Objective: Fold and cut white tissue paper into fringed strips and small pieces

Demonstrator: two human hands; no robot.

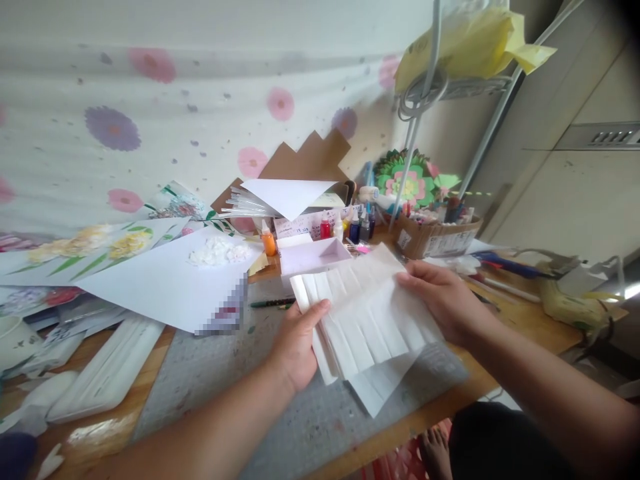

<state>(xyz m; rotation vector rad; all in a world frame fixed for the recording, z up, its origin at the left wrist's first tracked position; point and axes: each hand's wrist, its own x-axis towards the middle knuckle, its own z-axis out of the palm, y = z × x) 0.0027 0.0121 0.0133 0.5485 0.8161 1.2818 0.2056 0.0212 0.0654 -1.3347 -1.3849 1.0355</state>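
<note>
In the head view, both hands meet at the centre of the frame around a pleated white paper [365, 320], folded into long parallel strips and held a little above a grey cutting mat [235, 373]. The left hand [296, 343], coming in from the lower left, has its grip closed on the paper's left edge, thumb on top and fingers hidden beneath. The right hand [445, 300], coming in from the lower right, has its grip closed on the upper right edge, thumb lying across the pleats. The paper's lower layers hang down towards the mat at lower centre.

Just beyond the paper, at centre, sits a shallow white paper box [313, 257]. Left of it a large white sheet [160, 283] lies on the bench [520, 327], with a small heap of white scraps [217, 251] on it; part of the sheet is blurred out. A green pen [273, 303] lies on the mat between the sheet and the left hand. Behind the box stands a row of small paint bottles [345, 227], an orange one at its left end. At upper right of centre a cardboard box [437, 240] holds craft tools, with a green and pink paper flower [407, 183] behind it. A white tray [107, 377] lies at lower left.
</note>
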